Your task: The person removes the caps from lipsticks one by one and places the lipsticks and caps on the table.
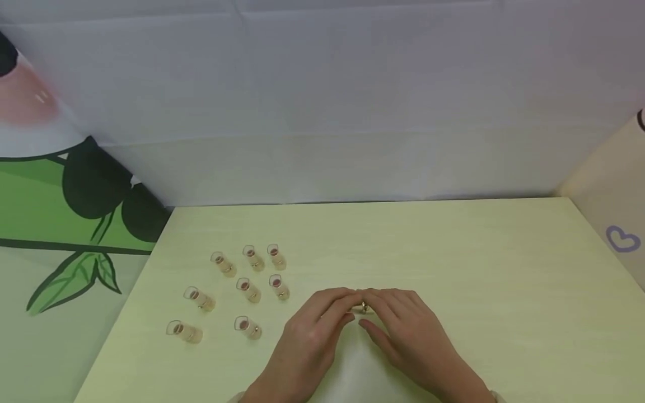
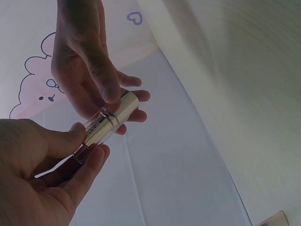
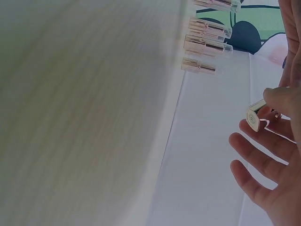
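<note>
Gold-toned, clear-ended tubes (image 1: pixel 248 290), eight in number, stand upright at ten o'clock from the hands in the head view. Left hand (image 1: pixel 313 338): thumb and fingers pinch the clear, dark-tipped end of a held tube (image 2: pixel 107 123), which sits between the two hands. Per the left-wrist view, its long axis runs from about half past seven to half past one, gold end (image 2: pixel 126 107) towards the latter. Right hand (image 1: pixel 410 336): thumb and forefinger pinch that gold end, remaining fingers extended. Step in hand, as judged: working the tube's two ends; opening or closing cannot be determined. Next move probably calls for straight, even force along the axis.
</note>
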`<state>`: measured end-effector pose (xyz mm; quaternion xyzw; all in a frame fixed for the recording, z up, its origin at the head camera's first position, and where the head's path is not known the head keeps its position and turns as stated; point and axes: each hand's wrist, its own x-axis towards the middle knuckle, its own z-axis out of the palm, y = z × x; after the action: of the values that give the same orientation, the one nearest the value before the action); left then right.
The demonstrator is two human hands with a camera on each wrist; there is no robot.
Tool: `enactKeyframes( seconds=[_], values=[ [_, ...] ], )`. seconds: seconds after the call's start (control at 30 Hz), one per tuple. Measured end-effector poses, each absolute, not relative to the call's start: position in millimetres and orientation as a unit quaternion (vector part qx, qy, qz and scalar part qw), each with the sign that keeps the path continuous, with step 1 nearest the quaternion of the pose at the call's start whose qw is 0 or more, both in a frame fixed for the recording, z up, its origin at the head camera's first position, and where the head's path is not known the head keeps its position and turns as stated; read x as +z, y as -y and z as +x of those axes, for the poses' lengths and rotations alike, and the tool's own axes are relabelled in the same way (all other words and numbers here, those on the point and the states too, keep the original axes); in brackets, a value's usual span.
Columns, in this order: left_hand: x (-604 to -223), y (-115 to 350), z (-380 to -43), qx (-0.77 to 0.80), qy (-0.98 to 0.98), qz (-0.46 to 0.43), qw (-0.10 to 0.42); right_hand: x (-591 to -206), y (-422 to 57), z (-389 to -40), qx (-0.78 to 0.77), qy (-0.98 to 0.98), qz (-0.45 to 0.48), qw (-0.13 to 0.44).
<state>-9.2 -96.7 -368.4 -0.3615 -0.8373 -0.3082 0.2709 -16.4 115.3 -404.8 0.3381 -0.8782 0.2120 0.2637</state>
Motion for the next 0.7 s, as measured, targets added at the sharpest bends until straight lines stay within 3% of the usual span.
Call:
enactKeyframes(
  seconds=[0.23,0.7],
  values=[
    [-368.5,96.4,-9.2,-0.320,0.832,-0.370,0.262,-405.3,-115.8,-16.9,0.227,0.877,0.338,0.257],
    [-367.2,97.3,-10.0,-0.328,0.818,-0.372,0.293,-398.0,-119.3,-16.7,0.239,0.870,0.339,0.269]
  ],
)
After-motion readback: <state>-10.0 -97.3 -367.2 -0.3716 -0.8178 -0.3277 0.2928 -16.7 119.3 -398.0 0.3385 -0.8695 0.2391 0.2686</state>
